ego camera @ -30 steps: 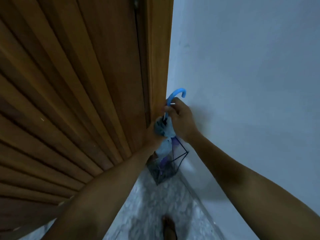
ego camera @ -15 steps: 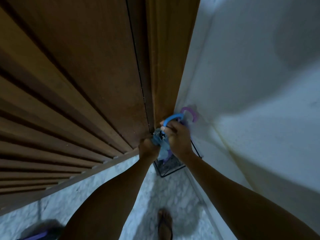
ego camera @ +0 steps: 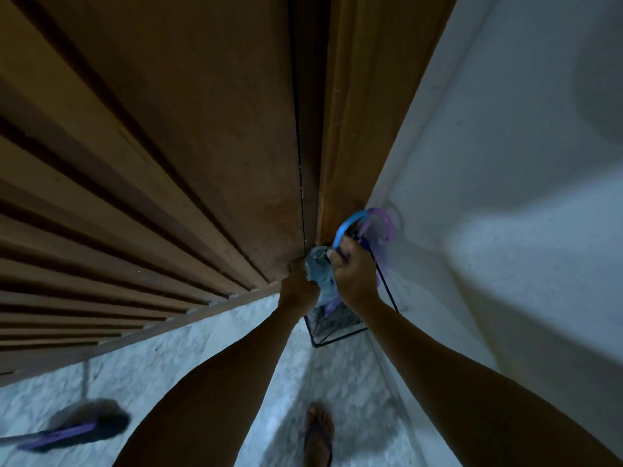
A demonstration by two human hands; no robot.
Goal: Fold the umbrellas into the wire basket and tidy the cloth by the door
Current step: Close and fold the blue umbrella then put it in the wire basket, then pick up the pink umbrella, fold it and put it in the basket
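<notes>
The wire basket (ego camera: 340,326) stands on the marble floor (ego camera: 188,358) in the corner where the wooden door (ego camera: 175,156) meets the white wall (ego camera: 505,197). Directly above the basket, the left hand (ego camera: 298,286) is closed around the bundled blue umbrella (ego camera: 320,274). The right hand (ego camera: 354,276) grips the same umbrella near its curved blue handle (ego camera: 347,225). A purple umbrella handle (ego camera: 384,222) sits just beside it, against the wall. A brush (ego camera: 77,428) lies well apart from the basket, by the door. A sandalled foot (ego camera: 318,433) stands nearer the camera.
</notes>
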